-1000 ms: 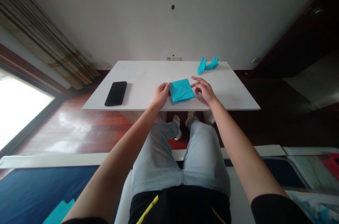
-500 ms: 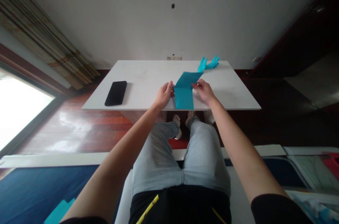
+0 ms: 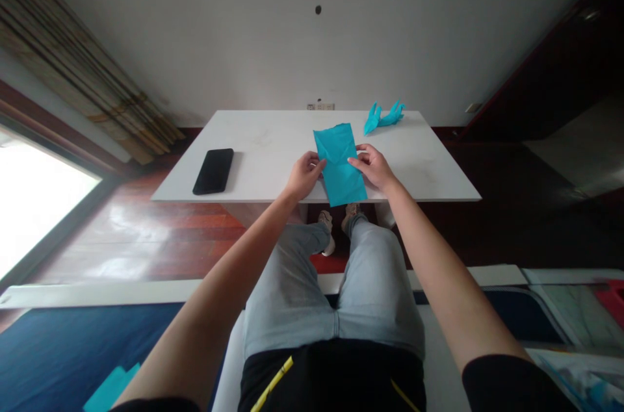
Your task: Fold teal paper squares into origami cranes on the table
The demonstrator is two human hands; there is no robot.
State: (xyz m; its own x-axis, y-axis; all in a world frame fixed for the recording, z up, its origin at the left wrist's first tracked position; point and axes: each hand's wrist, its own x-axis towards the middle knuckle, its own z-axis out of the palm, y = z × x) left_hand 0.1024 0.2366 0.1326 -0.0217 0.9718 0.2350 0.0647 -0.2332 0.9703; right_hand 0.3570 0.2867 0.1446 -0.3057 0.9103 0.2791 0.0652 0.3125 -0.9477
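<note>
A sheet of turquoise paper [image 3: 340, 164], unfolded into a long rectangle, is held just above the near edge of the white table [image 3: 263, 145]. My left hand [image 3: 304, 175] pinches its left edge. My right hand [image 3: 373, 165] pinches its right edge. The paper's lower end hangs past the table's front edge. A finished turquoise folded paper figure [image 3: 383, 117] lies at the table's far right, apart from both hands.
A black phone [image 3: 213, 171] lies flat on the table's left side. My knees in light jeans sit under the table edge. A dark wooden floor surrounds the table; a window is at the left, a dark doorway at the right.
The paper lay as a folded square on the table; both hands have lifted it and opened it out into a long rectangle, now held upright toward me.
</note>
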